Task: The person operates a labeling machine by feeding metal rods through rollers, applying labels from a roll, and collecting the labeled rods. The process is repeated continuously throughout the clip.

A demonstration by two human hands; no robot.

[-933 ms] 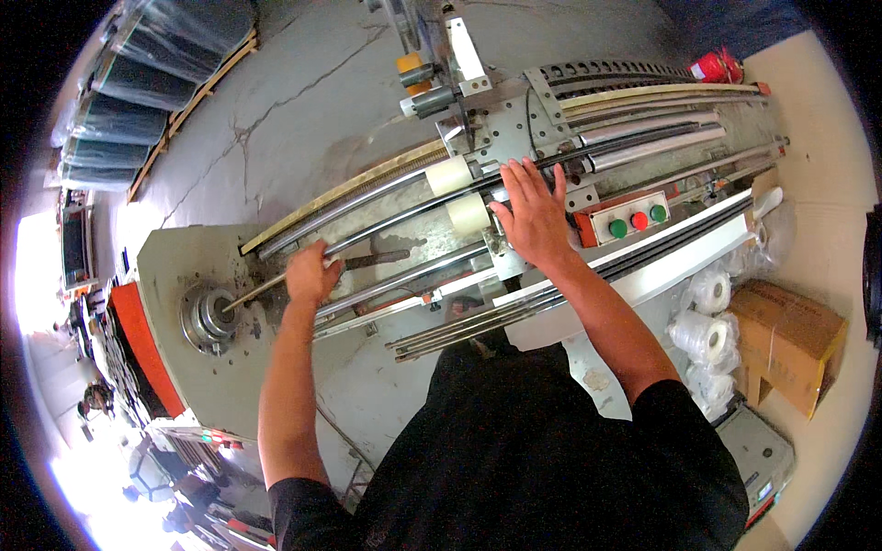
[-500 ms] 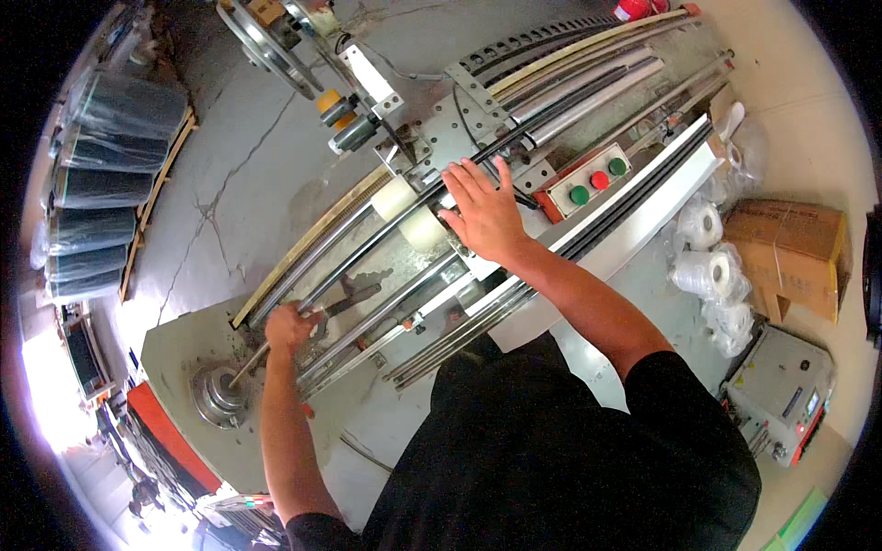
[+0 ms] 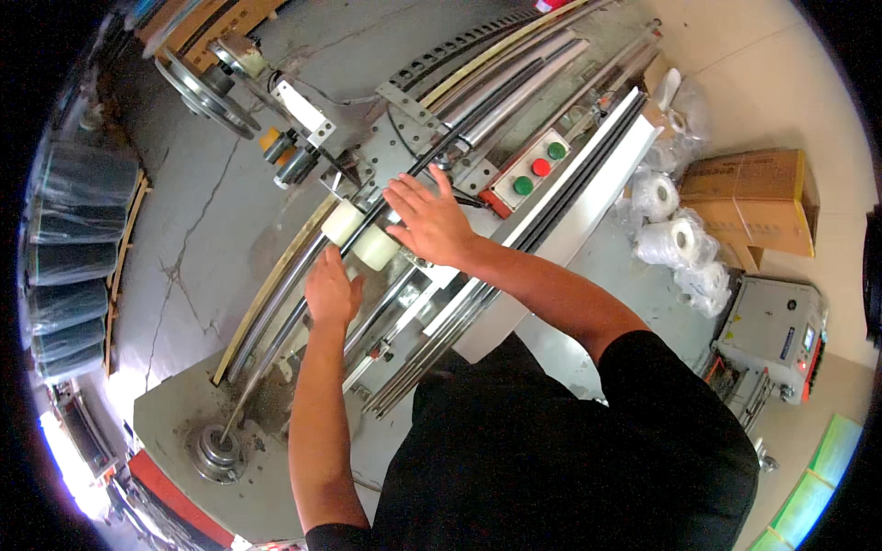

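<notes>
A long black rod or tube lies slantwise along a grey machine bed and passes between two cream-white rollers. My right hand rests flat over the rod just beyond the rollers, fingers stretched out and thumb apart. On the near-left side of the rollers, my left hand lies over the rod with fingers extended and thumb apart; its fingertips are partly hidden against the rod. A thin metal bar runs from a round chuck at the machine's left end toward the rod.
A control box with green and red buttons sits right of my right hand. Along the near side runs a white trough holding black strips. Farther right are plastic-wrapped rolls, a cardboard box and a grey device. Wrapped stacks stand left.
My left hand has let go of its closed hold near the chuck and moved up along the rod to the rollers. The view has shifted; my right hand stays flat beside the rollers.
</notes>
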